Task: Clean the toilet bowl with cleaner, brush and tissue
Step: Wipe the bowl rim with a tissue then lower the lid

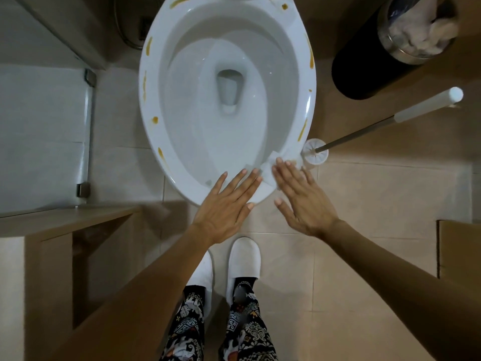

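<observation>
Both flat hands, left hand (226, 204) and right hand (302, 201), press tissue (270, 166) on the toilet rim (148, 100); yellow stains (310, 54) remain.

Stained toilet bowl (166, 142), tissue (270, 166) on rim

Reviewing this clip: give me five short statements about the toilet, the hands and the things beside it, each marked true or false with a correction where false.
1. Brownish-yellow smears mark the toilet rim. True.
2. The right hand grips the toilet brush. False: the brush stands in its holder on the floor, right of the bowl, and no hand holds it.
3. White tissue lies on the front right of the rim. True.
4. Both hands have fingers curled into fists. False: the left hand and the right hand are flat, with fingers straight.
5. The black bin sits left of the toilet. False: it is on the right, holding crumpled paper.
</observation>
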{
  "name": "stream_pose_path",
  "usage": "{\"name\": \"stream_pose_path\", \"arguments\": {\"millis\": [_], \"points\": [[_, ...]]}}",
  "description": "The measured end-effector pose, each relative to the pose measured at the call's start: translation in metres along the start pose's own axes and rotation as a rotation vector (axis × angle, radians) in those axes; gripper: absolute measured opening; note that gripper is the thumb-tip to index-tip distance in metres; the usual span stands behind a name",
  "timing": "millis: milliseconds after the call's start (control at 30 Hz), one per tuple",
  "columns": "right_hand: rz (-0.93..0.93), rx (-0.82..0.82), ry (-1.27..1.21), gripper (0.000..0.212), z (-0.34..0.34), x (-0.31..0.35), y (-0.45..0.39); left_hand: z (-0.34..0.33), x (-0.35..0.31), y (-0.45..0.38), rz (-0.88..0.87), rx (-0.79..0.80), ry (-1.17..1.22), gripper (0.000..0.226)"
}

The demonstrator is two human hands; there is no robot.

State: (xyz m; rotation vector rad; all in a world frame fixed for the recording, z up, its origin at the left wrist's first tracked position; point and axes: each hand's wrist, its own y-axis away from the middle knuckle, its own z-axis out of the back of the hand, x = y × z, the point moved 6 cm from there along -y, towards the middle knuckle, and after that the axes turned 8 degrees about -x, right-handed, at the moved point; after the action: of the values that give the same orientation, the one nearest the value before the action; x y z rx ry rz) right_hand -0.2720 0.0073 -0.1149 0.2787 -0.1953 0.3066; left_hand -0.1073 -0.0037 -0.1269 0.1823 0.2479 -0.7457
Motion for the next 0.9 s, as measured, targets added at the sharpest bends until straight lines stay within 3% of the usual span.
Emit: {"name": "stream_pose_path", "arguments": {"millis": [167, 367, 633, 900], "points": [[0.073, 0.045, 0.029, 0.065, -0.003, -0.001, 0.002, -0.002, 0.001, 0.000, 0.013, 0.032, 0.006, 0.055], [-0.043, 0.002, 0.001, 0.069, 0.007, -0.019, -0.012, -0.004, 0.001, 0.000, 0.015, 0.034, -0.006, 0.055], [0.144, 0.064, -0.012, 0.064, 0.000, -0.014, -0.006, -0.003, 0.001, -0.001, 0.025, 0.046, 0.010, 0.055], [-0.074, -0.029, 0.007, 0.067, 0.030, -0.072, -0.056, -0.003, 0.001, -0.001, 0.031, 0.053, 0.002, 0.055]]}}
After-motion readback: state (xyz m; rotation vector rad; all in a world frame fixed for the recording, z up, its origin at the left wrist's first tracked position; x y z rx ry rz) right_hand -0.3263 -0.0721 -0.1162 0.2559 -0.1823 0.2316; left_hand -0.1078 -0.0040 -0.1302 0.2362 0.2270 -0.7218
